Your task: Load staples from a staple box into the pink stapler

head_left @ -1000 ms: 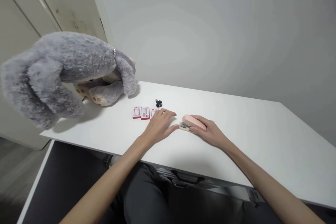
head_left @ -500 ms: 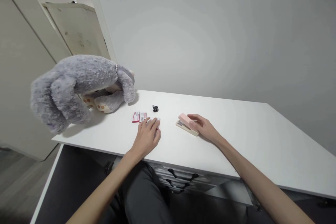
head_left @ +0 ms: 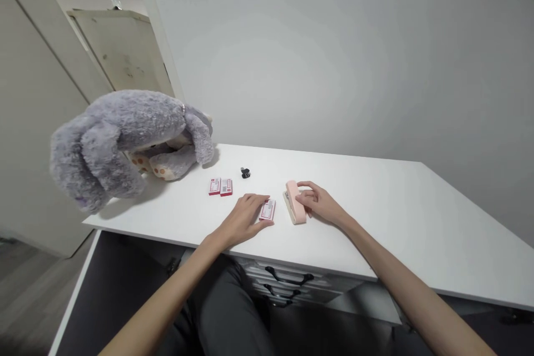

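Between the thumb and fingers of my left hand (head_left: 246,220) is a small red-and-white box (head_left: 267,209), held at or just above the white desk. Just to its right stands a pink-and-cream stapler (head_left: 296,203), tilted on its side. My right hand (head_left: 320,203) grips the stapler from the right, fingers behind it and thumb on its pink top. Two more red-and-white boxes, a left one (head_left: 214,186) and a right one (head_left: 226,187), lie side by side to the left. Behind them is a pair of small black binder clips (head_left: 245,173).
A large grey plush toy (head_left: 133,122) slumps over the left end of the white desk (head_left: 359,183). The wall (head_left: 312,67) rises behind the desk. Below the front edge are drawers with black handles (head_left: 288,278), close to my legs (head_left: 229,306).
My left hand has moved right, bringing the small box beside the stapler. My right hand has turned the stapler so it points more away from me.
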The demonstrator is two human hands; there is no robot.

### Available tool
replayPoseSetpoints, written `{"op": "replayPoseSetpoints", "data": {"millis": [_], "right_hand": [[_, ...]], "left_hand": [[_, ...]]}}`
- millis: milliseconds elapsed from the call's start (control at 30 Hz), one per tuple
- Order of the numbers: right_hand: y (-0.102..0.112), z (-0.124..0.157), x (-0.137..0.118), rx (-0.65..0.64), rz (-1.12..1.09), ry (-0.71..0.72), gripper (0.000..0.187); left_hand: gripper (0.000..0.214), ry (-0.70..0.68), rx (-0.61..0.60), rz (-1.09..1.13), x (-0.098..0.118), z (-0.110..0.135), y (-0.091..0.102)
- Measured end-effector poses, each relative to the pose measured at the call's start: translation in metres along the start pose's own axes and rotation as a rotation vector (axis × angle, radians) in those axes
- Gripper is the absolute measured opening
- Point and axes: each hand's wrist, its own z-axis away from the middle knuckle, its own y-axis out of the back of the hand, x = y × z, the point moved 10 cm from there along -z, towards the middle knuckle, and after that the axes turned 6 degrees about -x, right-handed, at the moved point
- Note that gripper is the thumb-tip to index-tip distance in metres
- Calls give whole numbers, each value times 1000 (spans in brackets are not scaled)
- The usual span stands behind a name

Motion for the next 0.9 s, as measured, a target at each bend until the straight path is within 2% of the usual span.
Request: {"op": "replayPoseSetpoints", "data": {"millis": [133,267,400,467,567,633,667,767,833,900], "right_hand": [[-10,0,-3,-77,-66,-34,70],[-14,-2,2,-114,-145,-51,73],[-16,-4,7,-135,-173,-44,70],[-15,-4,8,-130,-183,-37,69],[-15,-5,8,-130,-187,-35,70],[-15,-4,6,-134,-185,-39,71],[-15,-4,5,-136,-181,-41,72],[-16,-4,5,-145,-163,-46,72],[-16,-4,5,-154,-155,-43,73],[-16,-4,7,-160,-155,-38,73]], "left_hand": [[82,15,-11,81,11,-13,-5],[93,-3,-25,102,17,-19,-9],[93,-99,19,48,22,-16,-5],[80,-107,73,-19,17,-13,2],[50,14,256,-158,-9,-3,29],[48,157,379,-277,-34,11,50],[50,223,393,-334,-46,17,57],[57,370,318,-423,-81,32,64],[61,432,196,-412,-101,38,57],[64,454,102,-385,-111,41,49]]}}
